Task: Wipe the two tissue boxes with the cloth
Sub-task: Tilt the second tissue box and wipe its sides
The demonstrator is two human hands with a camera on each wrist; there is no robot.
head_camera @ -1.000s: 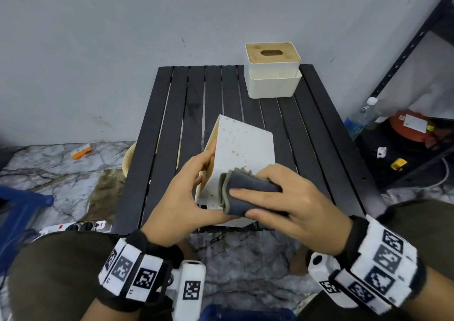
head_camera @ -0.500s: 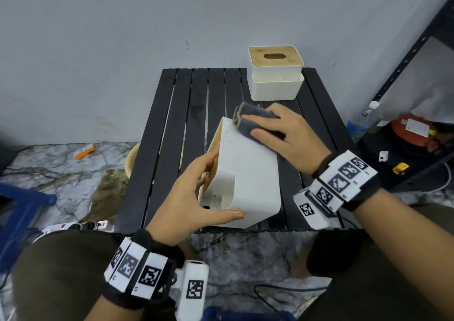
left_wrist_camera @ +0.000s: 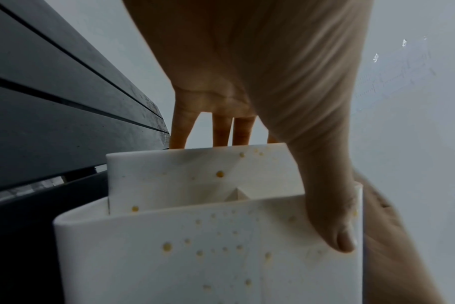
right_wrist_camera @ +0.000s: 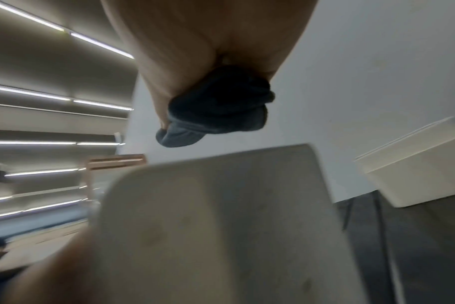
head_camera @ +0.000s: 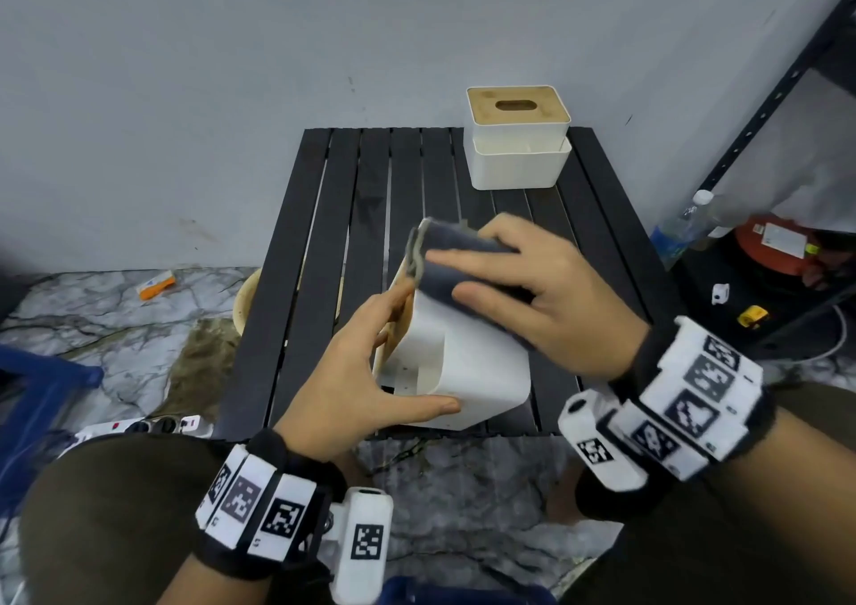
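Note:
On the front of the black slatted table (head_camera: 324,234), a white tissue box (head_camera: 472,368) lies tipped over with its wooden lid facing left. My left hand (head_camera: 370,373) grips it, thumb across the near face, fingers on the lid side. In the left wrist view that near face of the box (left_wrist_camera: 221,257) is dotted with yellow specks under my thumb (left_wrist_camera: 333,216). My right hand (head_camera: 546,289) holds a folded dark grey cloth (head_camera: 444,257) pressed on the far part of the upper face. The cloth (right_wrist_camera: 216,107) shows pinched under the fingers. A second tissue box (head_camera: 519,141) stands upright at the table's back right.
A grey wall rises right behind the table. A black shelf rack (head_camera: 787,71) stands to the right, with a water bottle (head_camera: 681,224) and a red object (head_camera: 778,243) at its foot. On the marble floor at left lie a power strip (head_camera: 153,426) and a blue stool (head_camera: 37,386).
My right hand swept the cloth from the box's near end up to its far edge, then drew it back slightly. The upper face lost its specks. My left hand kept its grip.

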